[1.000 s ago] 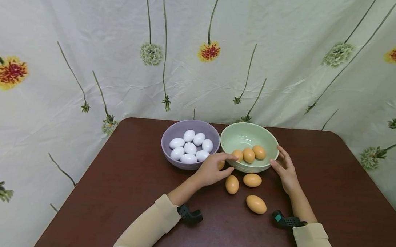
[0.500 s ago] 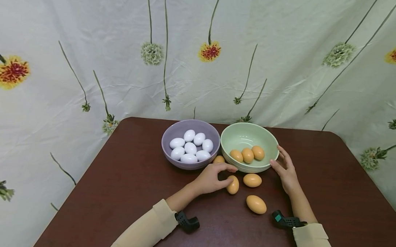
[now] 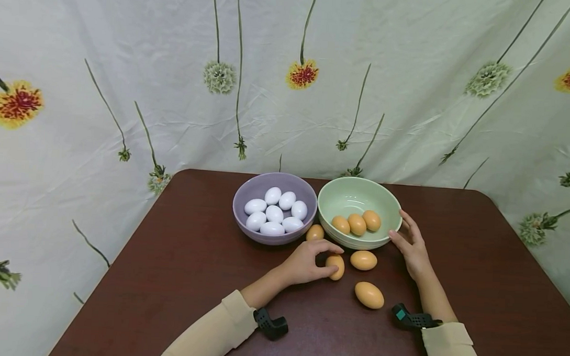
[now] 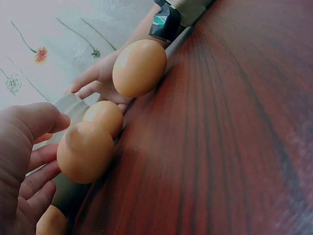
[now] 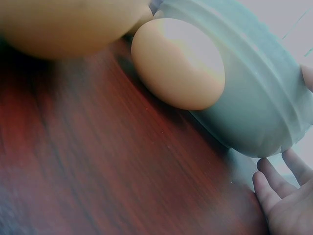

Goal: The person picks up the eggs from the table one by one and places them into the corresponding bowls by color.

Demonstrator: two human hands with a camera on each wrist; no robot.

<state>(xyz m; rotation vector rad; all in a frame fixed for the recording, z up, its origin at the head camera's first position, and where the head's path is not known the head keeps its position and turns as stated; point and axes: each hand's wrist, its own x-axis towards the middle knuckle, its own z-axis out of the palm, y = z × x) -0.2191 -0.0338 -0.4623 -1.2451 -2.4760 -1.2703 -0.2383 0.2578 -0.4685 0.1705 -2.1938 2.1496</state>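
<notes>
My left hand (image 3: 307, 262) reaches round a brown egg (image 3: 335, 274) on the table, thumb at its near side and index finger at its far side. In the left wrist view the thumb hovers just off this egg (image 4: 88, 159), its shadow on the shell, with the other fingers spread behind. My right hand (image 3: 412, 249) rests its extended fingertips on the outside of the green bowl (image 3: 352, 188), near the rim on the right. Several brown eggs (image 3: 357, 224) lie in that bowl. Right of the left hand lie two more brown eggs (image 3: 364, 260) on the table.
A purple bowl (image 3: 240, 218) with several white eggs (image 3: 274, 214) stands left of the green bowl, close against it. Another brown egg (image 3: 315, 232) sits between the two bowls' fronts. Behind the dark red-brown table (image 3: 179, 237) hangs a flower-print cloth (image 3: 176, 48).
My left hand has drawn back from the egg between the bowls, toward me, and come round the egg in front of the green bowl. My right hand has stayed at the bowl.
</notes>
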